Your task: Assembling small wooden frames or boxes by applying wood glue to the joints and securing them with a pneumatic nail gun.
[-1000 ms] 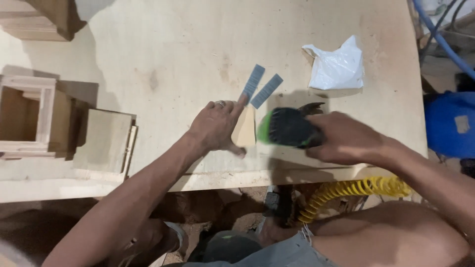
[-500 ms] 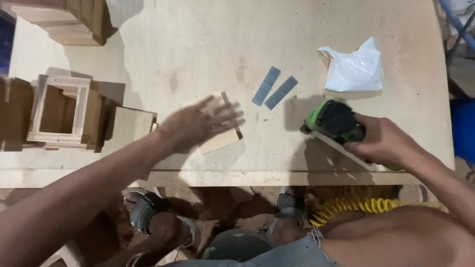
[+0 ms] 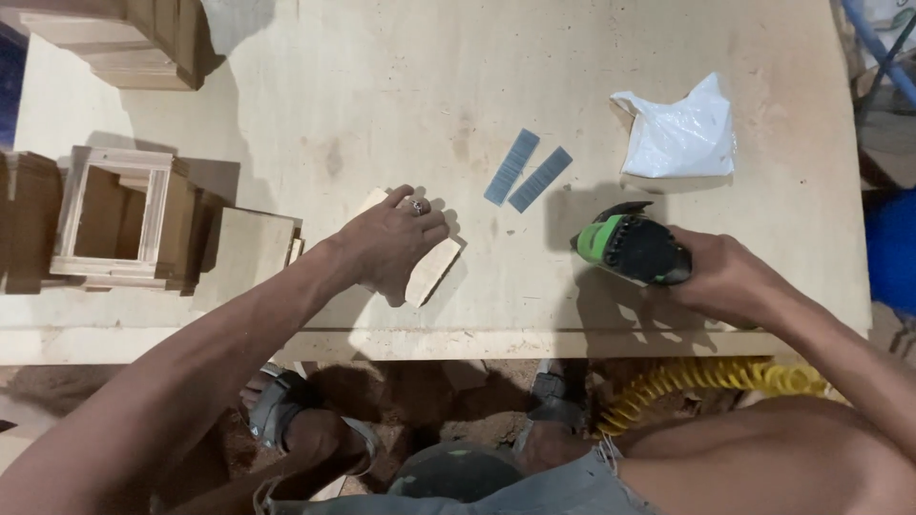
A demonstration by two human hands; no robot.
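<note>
An open wooden box frame (image 3: 114, 217) stands at the workbench's (image 3: 382, 86) left edge. The left hand (image 3: 386, 240) lies flat, fingers together, on a small wooden panel (image 3: 431, 269). Two staple strips (image 3: 525, 172) lie beyond. The right hand (image 3: 730, 277) grips a green nail gun (image 3: 630, 248).

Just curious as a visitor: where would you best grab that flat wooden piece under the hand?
Probably by its long side edges, from above. The wooden piece lies flat on the table, thin and narrow, with the left hand spread over it, so only its right end is exposed.
</note>
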